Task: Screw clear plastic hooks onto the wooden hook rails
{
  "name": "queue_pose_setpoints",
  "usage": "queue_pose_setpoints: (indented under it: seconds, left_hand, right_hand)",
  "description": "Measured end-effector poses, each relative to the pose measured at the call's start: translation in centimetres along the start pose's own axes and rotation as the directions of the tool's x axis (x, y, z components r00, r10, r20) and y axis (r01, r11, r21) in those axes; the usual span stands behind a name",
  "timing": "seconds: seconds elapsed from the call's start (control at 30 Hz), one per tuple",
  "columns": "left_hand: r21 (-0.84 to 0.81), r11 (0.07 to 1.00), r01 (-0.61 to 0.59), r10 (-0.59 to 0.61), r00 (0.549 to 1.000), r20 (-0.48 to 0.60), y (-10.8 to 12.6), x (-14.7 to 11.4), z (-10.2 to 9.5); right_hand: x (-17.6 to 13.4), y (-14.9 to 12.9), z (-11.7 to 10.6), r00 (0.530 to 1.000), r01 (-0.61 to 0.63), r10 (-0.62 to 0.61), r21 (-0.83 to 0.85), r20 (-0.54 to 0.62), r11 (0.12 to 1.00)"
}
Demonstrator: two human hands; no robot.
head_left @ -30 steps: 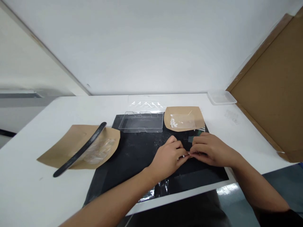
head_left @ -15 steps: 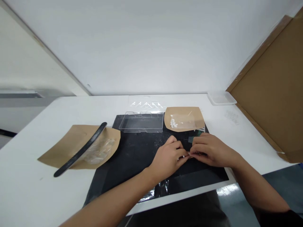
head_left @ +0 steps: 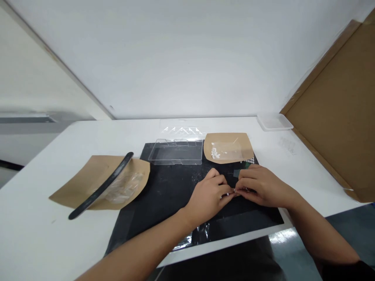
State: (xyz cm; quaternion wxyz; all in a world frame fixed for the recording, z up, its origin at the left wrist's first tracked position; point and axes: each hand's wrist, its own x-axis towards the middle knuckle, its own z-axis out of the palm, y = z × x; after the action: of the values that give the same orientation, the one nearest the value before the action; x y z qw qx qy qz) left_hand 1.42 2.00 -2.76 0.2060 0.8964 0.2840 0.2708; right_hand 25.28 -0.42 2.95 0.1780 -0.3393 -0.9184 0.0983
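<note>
Over the black mat [head_left: 172, 195], my left hand [head_left: 206, 197] and my right hand [head_left: 265, 187] meet at the fingertips. Both are closed in a pinch on something tiny between them, too small to make out. Small white bits [head_left: 227, 194] show at my left fingers. Just beyond my right hand lie a dark green piece [head_left: 236, 173] and a sheet of white dots [head_left: 250, 160], partly covered. A brown paper piece [head_left: 209, 136] behind the hands bears a clear film patch with several small white pieces [head_left: 215, 151].
A black nail file [head_left: 102, 187] rests across another brown paper piece [head_left: 79, 175] with crumpled clear plastic bags [head_left: 124, 189] at left. A clear plastic case [head_left: 175, 162] lies open at the back. A translucent tray [head_left: 275, 123] and a cardboard box [head_left: 334, 105] stand at right.
Almost nothing differs. Both hands keep the same pinch at the same spot, and the whole view has shifted very slightly.
</note>
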Motion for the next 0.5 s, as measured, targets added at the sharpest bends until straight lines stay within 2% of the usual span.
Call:
queue_pose_setpoints:
  seconds: [0.5]
  left_hand:
    - [0.010, 1.000, -0.022, 0.022, 1.000, -0.011, -0.01, -0.02, 0.09]
  right_hand:
    - [-0.19, 0.42, 0.17, 0.998, -0.032, 0.028, 0.057, 0.057, 0.998]
